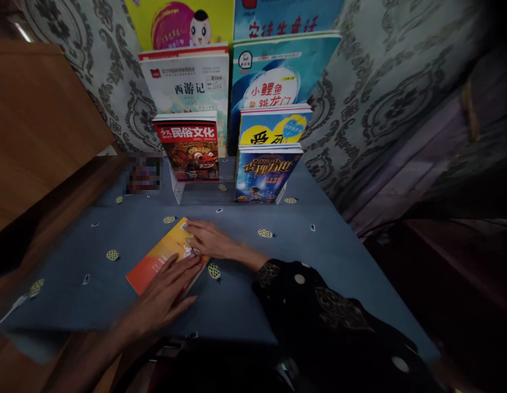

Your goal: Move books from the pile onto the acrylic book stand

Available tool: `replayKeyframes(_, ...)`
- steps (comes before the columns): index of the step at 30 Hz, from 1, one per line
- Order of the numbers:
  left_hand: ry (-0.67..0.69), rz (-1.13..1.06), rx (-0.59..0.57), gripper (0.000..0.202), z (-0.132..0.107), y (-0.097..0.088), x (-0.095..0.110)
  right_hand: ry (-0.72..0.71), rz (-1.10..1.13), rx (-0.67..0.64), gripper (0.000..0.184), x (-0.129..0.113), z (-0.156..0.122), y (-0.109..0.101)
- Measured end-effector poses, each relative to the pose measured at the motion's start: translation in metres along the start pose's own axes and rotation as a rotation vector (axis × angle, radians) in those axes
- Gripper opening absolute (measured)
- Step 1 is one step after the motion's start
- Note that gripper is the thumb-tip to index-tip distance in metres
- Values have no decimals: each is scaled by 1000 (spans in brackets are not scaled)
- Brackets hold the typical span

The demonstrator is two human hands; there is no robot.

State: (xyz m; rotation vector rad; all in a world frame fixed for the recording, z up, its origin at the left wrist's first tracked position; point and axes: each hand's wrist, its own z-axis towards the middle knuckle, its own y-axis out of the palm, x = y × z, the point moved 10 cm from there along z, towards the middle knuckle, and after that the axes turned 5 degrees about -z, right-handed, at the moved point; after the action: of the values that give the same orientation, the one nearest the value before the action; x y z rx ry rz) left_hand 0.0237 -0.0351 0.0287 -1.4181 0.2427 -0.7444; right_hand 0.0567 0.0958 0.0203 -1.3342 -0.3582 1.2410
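Note:
An orange and yellow book [155, 262] lies slanted on the blue tablecloth with its cover up. Flat across its lower right part rests my left hand [171, 286], fingers stretched out and thumb apart. My right hand [210, 239] reaches in from the right and lies over the book's upper right corner, its fingers extended on the cover. Both hands touch the book without visibly wrapping round it. They hide part of the cover picture and the right edge.
Behind the hands, a clear tiered stand [204, 194] holds several upright books, with a red book [190, 150] and a dark blue book [264, 177] in front. A blurred-out picture [143, 174] lies at left. Patterned curtain [384, 103] hangs behind; a wooden panel [44, 114] stands left.

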Motion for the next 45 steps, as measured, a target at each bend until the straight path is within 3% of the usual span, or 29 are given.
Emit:
replayKeyframes(4,0,63,-72,85,-32,1,-14,10,-11,-55,46,11,28,16)
replayKeyframes(7,5,80,-123,100,-50,0,-27,38,-28,-78,47,22,34,19)
replayKeyframes(12,12,62,-180,86,-60,3,-43,26,-7,-69,48,29,20,18)
replayKeyframes(19,70,138,-45,82,-42,14,-39,73,-9,-4,50,40,-13,5)
replayKeyframes(26,-81,196,113,73,3,22,-8,129,-74,19,50,44,-52,-13)
replayKeyframes(31,-184,163,230,80,28,24,9,94,-15,-5,49,23,-80,-14)
replayKeyframes(36,-209,142,342,82,29,20,11,56,43,-42,48,-16,-113,-13)
replayKeyframes(41,-210,155,317,80,28,20,11,2,66,-99,50,-60,-147,-9)
replayKeyframes(45,-193,183,275,74,29,22,15,17,42,-130,51,-69,-159,-6)
